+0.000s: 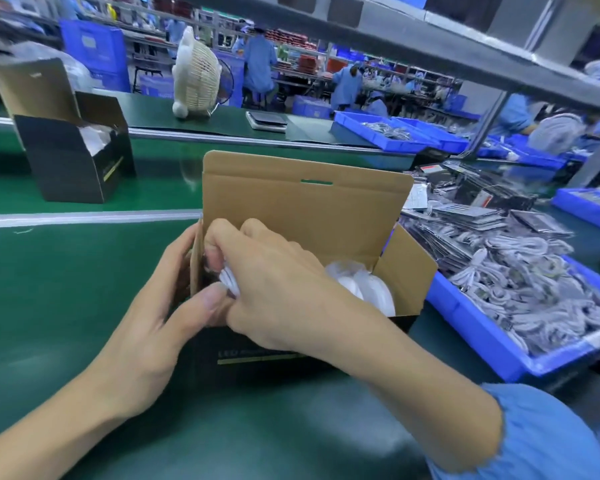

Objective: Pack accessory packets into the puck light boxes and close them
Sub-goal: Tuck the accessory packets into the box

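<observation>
I am holding the open puck light box (pixel 291 216) on the green table (pixel 49 306) in front of me, its tall brown lid flap standing upright at the back. My left hand (pixel 146 327) is steadying the box's left end, fingers curled around the side flap and thumb lying along the front edge. My right hand (pixel 274 282) is reaching into the left part of the box, its fingers clenched around a white accessory packet (pixel 230 280). Bagged white puck lights (pixel 364 285) are sitting in the right part of the box. To my right, a blue bin (pixel 492 344) is holding many more packets. Another open box (pixel 73 147) is standing farther off on my left.
</observation>
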### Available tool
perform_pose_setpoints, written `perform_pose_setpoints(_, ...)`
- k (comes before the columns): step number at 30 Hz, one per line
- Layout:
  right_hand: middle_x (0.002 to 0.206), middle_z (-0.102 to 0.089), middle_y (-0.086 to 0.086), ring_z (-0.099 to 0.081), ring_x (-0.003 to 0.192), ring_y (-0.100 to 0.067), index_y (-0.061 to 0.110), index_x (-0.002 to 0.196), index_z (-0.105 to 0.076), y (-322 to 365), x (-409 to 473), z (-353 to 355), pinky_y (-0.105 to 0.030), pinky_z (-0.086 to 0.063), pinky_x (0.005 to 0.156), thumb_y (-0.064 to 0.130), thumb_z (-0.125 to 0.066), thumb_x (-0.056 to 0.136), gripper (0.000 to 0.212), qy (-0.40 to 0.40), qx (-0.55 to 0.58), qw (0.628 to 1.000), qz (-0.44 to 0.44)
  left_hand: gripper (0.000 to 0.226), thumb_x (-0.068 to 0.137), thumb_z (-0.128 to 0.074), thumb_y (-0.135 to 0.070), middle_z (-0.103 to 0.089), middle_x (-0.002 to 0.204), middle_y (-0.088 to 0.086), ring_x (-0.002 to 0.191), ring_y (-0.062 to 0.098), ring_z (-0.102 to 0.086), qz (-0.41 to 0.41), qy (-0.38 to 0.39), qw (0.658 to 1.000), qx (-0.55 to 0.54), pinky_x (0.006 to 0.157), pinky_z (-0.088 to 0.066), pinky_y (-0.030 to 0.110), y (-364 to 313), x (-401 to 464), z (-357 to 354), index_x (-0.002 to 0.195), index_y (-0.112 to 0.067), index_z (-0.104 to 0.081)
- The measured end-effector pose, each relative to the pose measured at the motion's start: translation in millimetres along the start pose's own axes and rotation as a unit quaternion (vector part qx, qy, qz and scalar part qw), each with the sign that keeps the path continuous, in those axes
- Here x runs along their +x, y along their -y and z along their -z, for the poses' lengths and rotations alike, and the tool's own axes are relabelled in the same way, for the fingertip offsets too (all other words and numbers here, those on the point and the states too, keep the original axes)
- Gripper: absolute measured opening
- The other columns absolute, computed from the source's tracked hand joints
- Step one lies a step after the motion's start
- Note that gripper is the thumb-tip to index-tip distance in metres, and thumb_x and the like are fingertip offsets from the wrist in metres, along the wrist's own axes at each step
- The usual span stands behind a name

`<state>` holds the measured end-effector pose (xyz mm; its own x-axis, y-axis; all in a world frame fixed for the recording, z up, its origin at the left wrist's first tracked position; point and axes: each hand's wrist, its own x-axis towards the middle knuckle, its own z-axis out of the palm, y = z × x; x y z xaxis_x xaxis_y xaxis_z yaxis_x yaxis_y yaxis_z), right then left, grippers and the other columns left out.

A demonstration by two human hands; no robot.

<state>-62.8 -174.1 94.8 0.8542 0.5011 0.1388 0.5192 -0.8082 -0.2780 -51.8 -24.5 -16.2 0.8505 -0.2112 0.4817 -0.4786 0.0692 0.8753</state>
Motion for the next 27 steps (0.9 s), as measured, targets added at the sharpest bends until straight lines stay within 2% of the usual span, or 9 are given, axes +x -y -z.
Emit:
perform_pose_setpoints(3,0.086,-0.036,0.002,-0.040,0.061,-0.017,0.026,0.095,-0.031,4.2,0.6,-0.8,-0.030,-0.023,0.050,0.027,-0.065,0.087,0.035,0.003,-0.007,1.000,0.007,0.051,0.086,-0.057,-0.050,-0.061,0.128,0.000,0.116,0.017,-0.063,-0.012,-0.012,0.999,-0.035,0.082,-0.060,0.030,-2.8,-0.3,-4.7,0.137,-0.048,-0.054)
perform_pose_setpoints(6,0.083,-0.032,0.002,-0.037,0.059,-0.018,0.026,0.095,-0.027,7.0,3.6,-2.3,-0.029,-0.023,0.049,0.023,-0.064,0.087,0.038,-0.011,-0.012,1.000,0.017,0.041,0.086,-0.055,-0.046,-0.063,0.118,-0.017,0.109,0.001,-0.063,-0.016,-0.022,0.999,-0.047,0.081,-0.057,0.019,-5.5,1.3,-6.8,0.126,-0.057,-0.059)
perform_pose_setpoints(9,0.088,-0.037,0.001,-0.047,0.069,-0.026,0.026,0.092,-0.032,0.9,5.2,-4.1,-0.038,-0.041,0.059,0.023,-0.065,0.086,0.034,-0.018,0.020,0.999,0.021,0.053,0.088,-0.057,-0.051,-0.064,0.132,-0.015,0.118,0.004,-0.063,-0.002,-0.022,0.999,-0.038,0.083,-0.056,0.019,-5.0,0.3,-4.8,0.141,-0.046,-0.052)
perform_pose_setpoints(11,0.091,-0.043,0.004,-0.051,0.081,-0.024,0.030,0.090,-0.038,-7.4,2.6,-1.4,-0.041,-0.047,0.073,0.021,-0.067,0.083,0.030,-0.030,0.059,0.997,0.025,0.070,0.086,-0.061,-0.068,-0.063,0.135,-0.011,0.121,0.008,-0.063,0.012,-0.020,1.000,-0.017,0.087,-0.057,0.027,-6.3,-1.7,-4.2,0.147,-0.040,-0.045)
perform_pose_setpoints(14,0.084,-0.058,0.006,-0.054,0.073,-0.014,0.029,0.085,-0.050,-25.0,-5.1,10.3,-0.036,-0.048,0.069,0.012,-0.069,0.080,0.026,-0.088,0.140,0.986,0.028,0.073,0.086,-0.057,-0.075,-0.060,0.139,-0.014,0.129,0.008,-0.057,0.006,-0.007,1.000,0.007,0.099,-0.049,0.024,-9.7,-2.9,-5.6,0.148,-0.041,-0.042)
perform_pose_setpoints(16,0.079,-0.066,0.003,-0.061,0.069,-0.022,0.025,0.083,-0.059,-36.8,-11.1,19.7,-0.046,-0.054,0.068,0.011,-0.071,0.080,0.019,-0.131,0.207,0.969,0.011,0.068,0.090,-0.054,-0.071,-0.057,0.144,-0.015,0.133,0.007,-0.053,0.002,0.003,1.000,0.014,0.102,-0.043,0.018,-11.9,-2.8,-6.2,0.150,-0.040,-0.040)
perform_pose_setpoints(21,0.085,-0.068,0.005,-0.068,0.077,-0.019,0.027,0.092,-0.067,-40.2,-18.9,27.2,-0.041,-0.059,0.070,0.013,-0.071,0.081,0.018,-0.215,0.272,0.937,0.032,0.069,0.093,-0.052,-0.069,-0.052,0.150,-0.013,0.139,0.010,-0.049,0.000,0.017,1.000,-0.003,0.107,-0.044,0.030,-12.6,-2.7,-5.4,0.153,-0.037,-0.037)
perform_pose_setpoints(24,0.086,-0.065,0.004,-0.065,0.074,-0.017,0.024,0.094,-0.065,-31.6,-13.9,17.8,-0.033,-0.058,0.069,0.013,-0.069,0.082,0.017,-0.222,0.232,0.944,0.069,0.071,0.092,-0.052,-0.070,-0.052,0.150,-0.011,0.140,0.013,-0.048,0.007,0.021,1.000,-0.005,0.107,-0.041,0.024,-12.2,-2.2,-3.7,0.153,-0.035,-0.037)
perform_pose_setpoints(27,0.099,-0.053,0.002,-0.058,0.074,-0.021,0.023,0.098,-0.063,-22.5,-4.9,5.0,-0.038,-0.051,0.066,0.012,-0.056,0.088,0.016,-0.125,0.081,0.982,0.115,0.074,0.092,-0.051,-0.070,-0.053,0.148,-0.013,0.139,0.010,-0.048,0.000,0.016,1.000,0.014,0.107,-0.040,0.021,-11.4,-2.2,-2.9,0.154,-0.032,-0.036)
